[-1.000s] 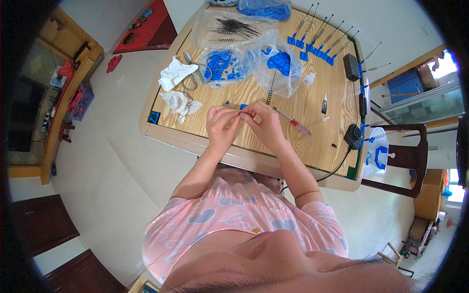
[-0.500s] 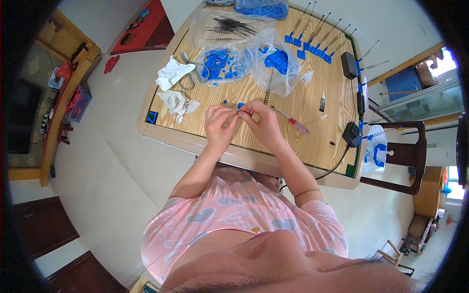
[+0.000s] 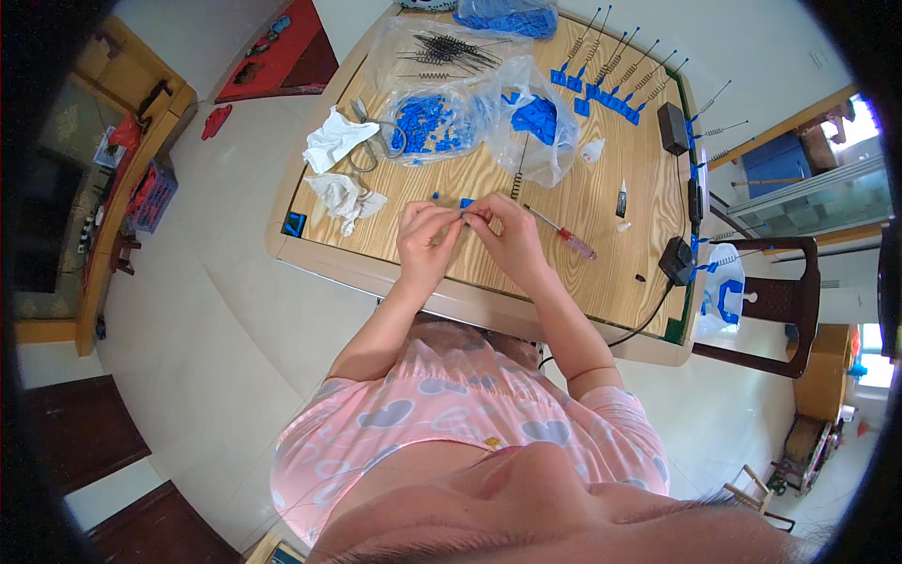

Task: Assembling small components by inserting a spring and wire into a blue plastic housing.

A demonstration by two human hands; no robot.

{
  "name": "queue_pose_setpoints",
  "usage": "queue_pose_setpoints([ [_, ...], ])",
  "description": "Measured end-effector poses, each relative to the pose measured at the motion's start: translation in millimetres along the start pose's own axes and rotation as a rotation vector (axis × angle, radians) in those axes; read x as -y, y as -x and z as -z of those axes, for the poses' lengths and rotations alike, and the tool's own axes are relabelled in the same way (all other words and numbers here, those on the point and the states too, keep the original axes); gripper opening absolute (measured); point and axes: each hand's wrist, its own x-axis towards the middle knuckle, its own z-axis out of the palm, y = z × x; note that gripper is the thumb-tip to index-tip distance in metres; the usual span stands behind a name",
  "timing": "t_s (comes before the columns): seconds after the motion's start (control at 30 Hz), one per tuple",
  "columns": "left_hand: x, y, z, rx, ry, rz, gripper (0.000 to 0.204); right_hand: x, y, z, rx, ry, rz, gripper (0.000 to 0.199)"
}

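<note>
We start with the wooden table (image 3: 601,235), which carries everything. Toward its far edge lie clear plastic bags (image 3: 470,103) heaped with small blue plastic parts (image 3: 427,122), and beside them a bundle of dark wire springs (image 3: 451,49). Along the far right corner we see a row of finished pieces (image 3: 611,80), each a blue base with a thin spring rod standing out of it. Black power adapters (image 3: 673,128) sit along the right edge, with a cable trailing off the near right corner. Crumpled white cloths (image 3: 338,169) lie near the left edge.

At the middle of the near edge, our left hand (image 3: 425,240) and right hand (image 3: 507,235) meet, fingertips touching. Both are closed in a pinch on one small blue part (image 3: 467,203) held between them just above the tabletop; whether a spring is already in it is too small to tell. A red-handled screwdriver (image 3: 564,235) lies just right of the right hand, and a loose spring (image 3: 517,179) just beyond the fingers.

We judge this to be the fitting step: a spring being seated into a blue base. The next move likely calls for a steady pinch and a straight push, keeping the tiny part from slipping out.
</note>
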Motion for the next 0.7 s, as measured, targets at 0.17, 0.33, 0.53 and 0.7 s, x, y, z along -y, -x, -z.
queue_pose_setpoints([
  [0.17, 0, -2, 0, -0.013, -0.003, -0.001, 0.015, -1, 0, 0, -0.015, 0.029, 0.046, 0.011],
  [0.33, 0, -1, 0, -0.018, -0.002, -0.017, 0.015, -1, 0, -2, -0.049, -0.023, 0.037, 0.012],
  [0.53, -2, 1, 1, 0.003, 0.001, -0.017, 0.016, -2, 2, -1, -0.034, 0.035, 0.058, 0.012],
  [0.7, 2, 2, -1, -0.004, 0.022, -0.011, 0.015, -2, 0, 12, -0.071, -0.051, -0.008, 0.013],
])
